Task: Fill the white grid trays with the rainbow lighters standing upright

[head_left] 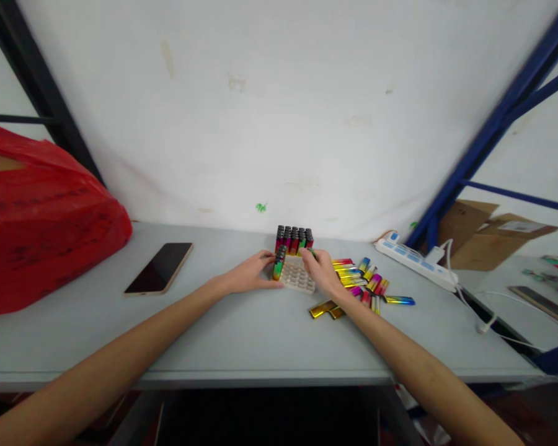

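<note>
We are resting our left hand [252,273] against the left side of a whitish plastic tray with round compartments [298,277], its thumb and fingers parted beside the near corner. Our right hand [320,271] is curling closed over the tray's right side, pinching a mostly hidden dark-and-green lighter [312,253]. Shiny multicoloured lighters with black tops [294,238] are standing upright along the tray's far side, and a matching row [279,264] is lining its left edge. Loose metallic rainbow-coloured lighters [374,285] are lying on the grey tabletop [242,334], just right of the right hand.
</note>
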`<state>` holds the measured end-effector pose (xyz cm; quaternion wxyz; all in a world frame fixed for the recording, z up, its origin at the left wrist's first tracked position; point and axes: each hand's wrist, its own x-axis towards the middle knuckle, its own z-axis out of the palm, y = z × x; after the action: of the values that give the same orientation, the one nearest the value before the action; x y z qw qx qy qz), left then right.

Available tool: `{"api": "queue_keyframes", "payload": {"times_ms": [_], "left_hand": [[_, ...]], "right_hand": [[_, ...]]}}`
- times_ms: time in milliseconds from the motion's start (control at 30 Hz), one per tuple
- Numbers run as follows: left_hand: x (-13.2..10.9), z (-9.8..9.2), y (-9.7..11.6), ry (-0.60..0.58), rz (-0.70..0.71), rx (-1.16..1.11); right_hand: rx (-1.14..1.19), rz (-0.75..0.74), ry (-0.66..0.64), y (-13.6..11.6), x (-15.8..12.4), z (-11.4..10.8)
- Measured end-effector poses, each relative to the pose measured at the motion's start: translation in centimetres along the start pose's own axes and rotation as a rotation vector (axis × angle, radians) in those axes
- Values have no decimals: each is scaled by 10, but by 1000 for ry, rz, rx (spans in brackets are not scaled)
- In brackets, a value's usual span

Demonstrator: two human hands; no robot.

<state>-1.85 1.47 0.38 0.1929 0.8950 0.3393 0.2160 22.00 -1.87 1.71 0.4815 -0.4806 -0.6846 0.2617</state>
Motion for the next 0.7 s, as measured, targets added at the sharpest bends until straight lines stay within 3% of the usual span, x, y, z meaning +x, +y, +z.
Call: {"api": "queue_keyframes", "payload": {"times_ms": [333, 467, 600, 700], "left_hand": [[0, -1, 0, 15, 3, -11], [0, -2, 2, 1, 17, -1], [-1, -3, 3, -12, 17, 9], [-1, -3, 2, -20, 16, 14]], "right_hand": [[-124, -85, 50, -2, 0, -1], [-120, -130, -26, 2, 4, -3], [-285, -266, -24, 5, 8, -7], [-376, -241, -42, 8, 9, -8]]}}
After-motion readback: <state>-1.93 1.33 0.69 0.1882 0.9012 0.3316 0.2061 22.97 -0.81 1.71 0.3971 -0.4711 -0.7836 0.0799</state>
